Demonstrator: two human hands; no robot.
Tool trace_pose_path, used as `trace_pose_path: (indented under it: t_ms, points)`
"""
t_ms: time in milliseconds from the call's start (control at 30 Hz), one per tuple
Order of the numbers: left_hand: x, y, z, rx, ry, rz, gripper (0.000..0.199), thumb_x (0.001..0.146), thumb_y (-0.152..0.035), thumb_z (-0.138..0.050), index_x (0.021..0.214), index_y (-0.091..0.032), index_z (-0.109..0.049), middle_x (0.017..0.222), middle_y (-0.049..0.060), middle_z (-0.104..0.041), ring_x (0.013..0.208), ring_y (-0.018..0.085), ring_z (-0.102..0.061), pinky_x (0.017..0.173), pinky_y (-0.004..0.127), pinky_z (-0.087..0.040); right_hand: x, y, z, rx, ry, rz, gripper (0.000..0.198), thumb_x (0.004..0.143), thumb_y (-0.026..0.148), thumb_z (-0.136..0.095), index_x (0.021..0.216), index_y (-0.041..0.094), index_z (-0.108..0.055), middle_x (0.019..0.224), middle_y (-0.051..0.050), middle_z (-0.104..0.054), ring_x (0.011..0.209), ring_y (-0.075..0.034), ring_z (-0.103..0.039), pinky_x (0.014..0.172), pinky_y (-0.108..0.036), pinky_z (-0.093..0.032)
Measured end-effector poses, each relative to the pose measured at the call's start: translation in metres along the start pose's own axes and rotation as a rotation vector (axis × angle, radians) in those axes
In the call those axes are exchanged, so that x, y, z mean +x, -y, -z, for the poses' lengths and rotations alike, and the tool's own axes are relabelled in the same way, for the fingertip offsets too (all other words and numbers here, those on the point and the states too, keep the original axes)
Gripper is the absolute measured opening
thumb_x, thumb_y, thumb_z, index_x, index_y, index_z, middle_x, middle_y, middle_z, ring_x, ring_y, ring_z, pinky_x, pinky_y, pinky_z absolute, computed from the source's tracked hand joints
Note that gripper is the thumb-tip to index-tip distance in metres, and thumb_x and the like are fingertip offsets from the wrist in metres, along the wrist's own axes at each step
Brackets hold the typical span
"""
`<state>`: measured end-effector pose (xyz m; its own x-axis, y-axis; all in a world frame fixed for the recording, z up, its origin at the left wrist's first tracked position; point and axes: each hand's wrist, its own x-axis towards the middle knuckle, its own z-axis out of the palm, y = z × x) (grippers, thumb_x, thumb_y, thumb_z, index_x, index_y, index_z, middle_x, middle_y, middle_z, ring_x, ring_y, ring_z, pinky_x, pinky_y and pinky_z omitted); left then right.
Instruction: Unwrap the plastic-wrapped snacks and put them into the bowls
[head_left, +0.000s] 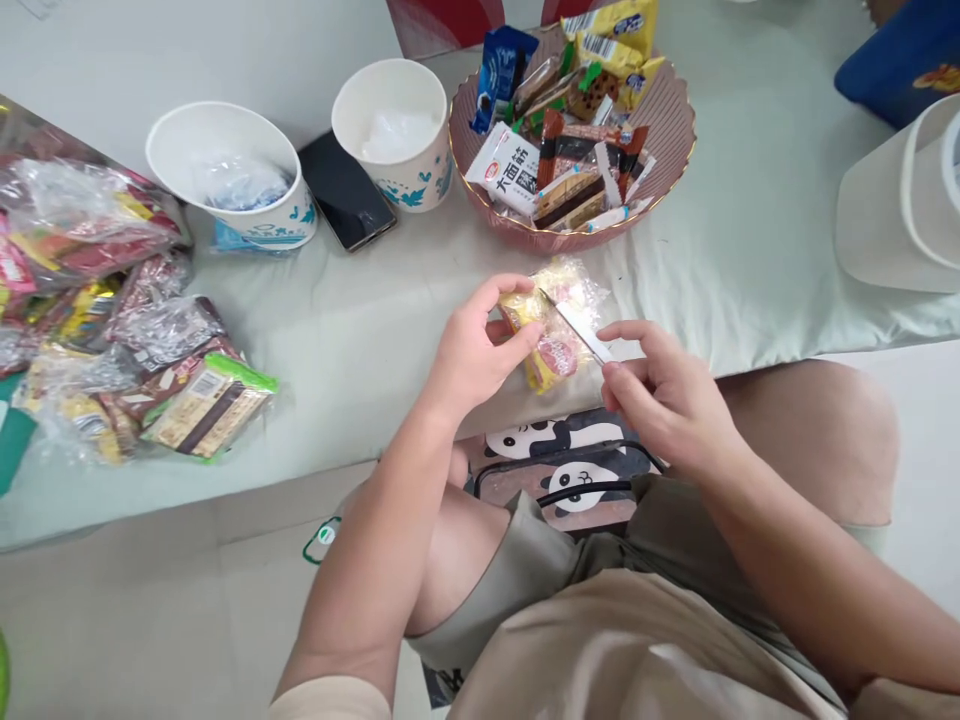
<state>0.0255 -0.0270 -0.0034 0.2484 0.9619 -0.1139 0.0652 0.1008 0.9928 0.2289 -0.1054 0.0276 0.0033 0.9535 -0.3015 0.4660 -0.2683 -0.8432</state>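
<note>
A clear plastic snack packet with yellow and pink print (556, 352) lies at the front edge of the cloth-covered table. My left hand (480, 350) pinches its left side between thumb and fingers. In my right hand (664, 395) is a slim, pale knife (579, 328), held between thumb and fingers. Its narrow tip touches or hovers just over the packet near my left fingertips; I cannot tell which. Behind the packet stands a pink scalloped bowl (517, 232) filled with wrapped snacks.
Two paper cups, a left one (262, 225) and a right one (420, 185), hold plastic wrapping, with a black phone (349, 195) between them. Bagged snacks (97, 230) pile up at left beside a green-edged packet (214, 405). A white bin (870, 215) stands at right.
</note>
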Motion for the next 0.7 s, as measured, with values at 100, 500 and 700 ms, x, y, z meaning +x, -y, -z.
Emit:
trace_pose_path:
  t_ms: [100, 500, 700]
  points:
    - [0.001, 0.004, -0.003, -0.028, -0.054, -0.002, 0.035, 0.079, -0.016, -0.075, 0.113, -0.025, -0.067, 0.118, 0.003, -0.070, 0.080, 0.010, -0.068, 0.074, 0.021, -0.057, -0.006, -0.005, 0.000, 0.045, 0.059, -0.059, 0.030, 0.097, 0.041, -0.054, 0.122, 0.025, -0.053, 0.056, 0.008, -0.057, 0.042, -0.010, -0.039, 0.043, -0.023, -0.031]
    - [-0.004, -0.008, 0.004, 0.539, -0.226, -0.056, 0.024, 0.073, -0.031, -0.084, 0.084, -0.020, -0.066, 0.107, 0.007, -0.059, 0.105, 0.023, -0.062, 0.101, 0.039, -0.050, -0.015, -0.033, 0.060, -0.442, -0.300, -0.100, 0.017, 0.087, 0.036, -0.059, 0.101, 0.026, -0.063, 0.065, -0.004, -0.064, 0.058, -0.022, -0.055, 0.062, -0.039, -0.043]
    - [-0.008, -0.012, 0.002, 0.698, -0.145, -0.158, 0.016, 0.075, -0.025, -0.078, 0.087, -0.023, -0.068, 0.101, 0.006, -0.066, 0.089, 0.022, -0.063, 0.084, 0.035, -0.051, 0.043, -0.045, 0.084, -0.782, -0.492, 0.086, 0.021, 0.088, 0.032, -0.056, 0.107, 0.027, -0.065, 0.113, -0.016, -0.068, 0.113, -0.039, -0.061, 0.103, -0.062, -0.044]
